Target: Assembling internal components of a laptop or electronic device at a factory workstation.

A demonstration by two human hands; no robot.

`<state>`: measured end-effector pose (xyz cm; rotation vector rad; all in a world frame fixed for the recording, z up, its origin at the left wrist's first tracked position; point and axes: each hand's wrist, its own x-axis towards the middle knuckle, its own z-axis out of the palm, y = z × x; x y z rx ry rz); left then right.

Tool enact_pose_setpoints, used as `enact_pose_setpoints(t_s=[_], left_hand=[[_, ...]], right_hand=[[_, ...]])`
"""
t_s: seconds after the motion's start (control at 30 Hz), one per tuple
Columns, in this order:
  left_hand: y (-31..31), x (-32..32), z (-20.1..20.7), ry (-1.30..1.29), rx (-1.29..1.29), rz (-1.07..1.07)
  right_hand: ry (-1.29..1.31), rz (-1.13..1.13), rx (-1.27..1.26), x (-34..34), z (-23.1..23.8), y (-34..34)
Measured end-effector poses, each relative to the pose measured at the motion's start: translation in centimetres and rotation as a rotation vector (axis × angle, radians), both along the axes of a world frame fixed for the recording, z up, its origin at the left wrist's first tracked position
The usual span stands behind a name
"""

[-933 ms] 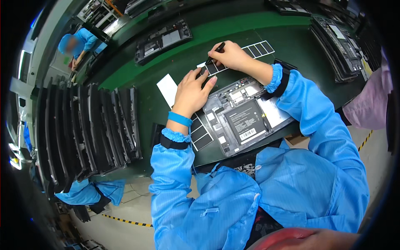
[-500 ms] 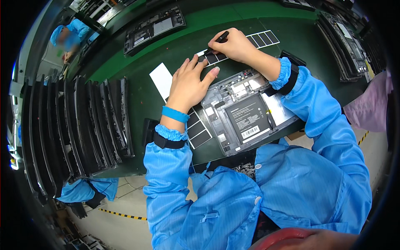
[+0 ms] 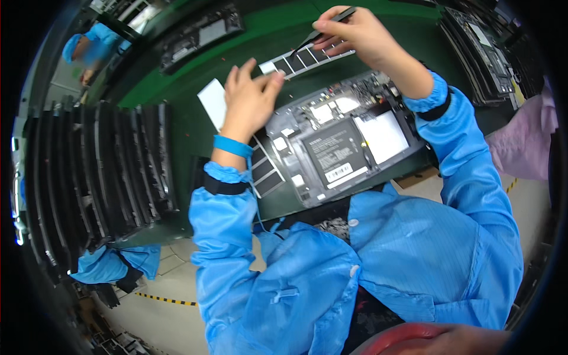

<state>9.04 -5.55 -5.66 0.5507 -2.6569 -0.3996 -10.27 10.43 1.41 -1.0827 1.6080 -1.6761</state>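
My right hand (image 3: 364, 36) grips black tweezers (image 3: 306, 40). Their tips reach down to a white-edged strip of black rectangular pads (image 3: 302, 61); whether a pad is pinched in them is unclear. Off the near left end of that strip, my left hand (image 3: 248, 97) is open with fingers spread, holding nothing. Below both hands lies an opened laptop base (image 3: 299, 180), its circuit board, black battery (image 3: 334, 155) and a bright silver plate (image 3: 383, 137) exposed. Another strip of black pads (image 3: 267, 171) runs beside my left wrist, partly hidden by it.
A white sheet (image 3: 211, 102) lies left of my left hand. Upright laptop parts (image 3: 97, 171) fill a row at the left. Another opened laptop base (image 3: 201, 36) sits at the far side, and more are stacked (image 3: 476, 53) at right. A co-worker (image 3: 97, 44) is at far left.
My left hand has come away from the strip, its fingers spreading. My right hand has drawn back up and right with the tweezers, leaving a wider gap between the hands. The whole view has shifted slightly.
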Motion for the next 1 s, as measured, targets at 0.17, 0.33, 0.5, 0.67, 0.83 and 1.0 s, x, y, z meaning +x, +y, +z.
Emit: enact_pose_setpoints(t_s=[0.17, 0.33, 0.5, 0.67, 0.83, 1.0], left_hand=[[3.9, -0.1, 4.3, 0.186, 0.324, 0.036], [7.6, -0.9, 4.8, -0.07, 0.909, -0.066], [8.1, -2.7, 4.2, -0.124, 0.968, -0.072], [8.0, -3.2, 4.2, -0.152, 0.99, -0.091], [8.0, -3.4, 4.3, -0.165, 0.975, -0.065], [7.7, -3.6, 4.4, -0.185, 1.0, -0.07]], right_hand=[[-0.006, 0.002, 0.177, -0.8, -2.6, 6.5], [-0.025, 0.049, 0.126, -0.1, -3.7, 7.9], [-0.088, 0.065, 0.09, -1.1, -4.8, 8.2], [-0.174, 0.09, 0.054, -1.4, -4.7, 8.4], [-0.128, 0.115, 0.04, -1.4, -4.9, 8.1], [-0.119, 0.1, 0.046, -1.3, -4.8, 8.2]])
